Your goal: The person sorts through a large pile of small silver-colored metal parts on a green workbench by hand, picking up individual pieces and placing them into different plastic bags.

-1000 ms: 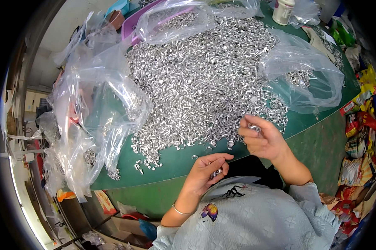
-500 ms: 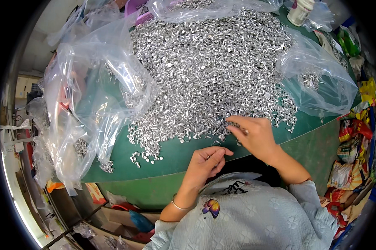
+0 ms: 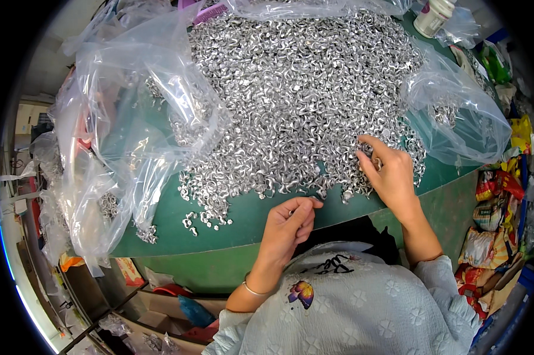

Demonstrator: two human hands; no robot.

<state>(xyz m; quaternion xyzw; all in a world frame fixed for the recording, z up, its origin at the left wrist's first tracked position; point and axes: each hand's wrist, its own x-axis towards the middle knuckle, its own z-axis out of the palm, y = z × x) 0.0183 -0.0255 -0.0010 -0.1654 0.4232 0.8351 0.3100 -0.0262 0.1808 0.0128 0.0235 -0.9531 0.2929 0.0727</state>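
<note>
A wide heap of small shiny curved metal pieces (image 3: 296, 100) covers the middle of the green table (image 3: 246, 228). At the heap's near right edge is my right hand (image 3: 392, 174), its thumb and index finger apart and touching or just above the pieces. Closer to the table's front edge my left hand (image 3: 287, 228) is closed, thumb pressed against curled fingers. Whatever those fingers hold, if anything, is hidden. A few loose metal pieces (image 3: 205, 222) lie left of this hand, away from the main heap.
Clear plastic bags (image 3: 110, 112) with some pieces in them spread over the table's left side. Another clear bag (image 3: 468, 127) lies at the right. A purple basket (image 3: 211, 12) and a white bottle (image 3: 434, 19) stand at the back. Colourful packages (image 3: 486, 245) are piled beyond the right edge.
My right hand has moved right and away from me, further over the heap, and its thumb and finger have parted. My left hand stays closed in nearly the same place.
</note>
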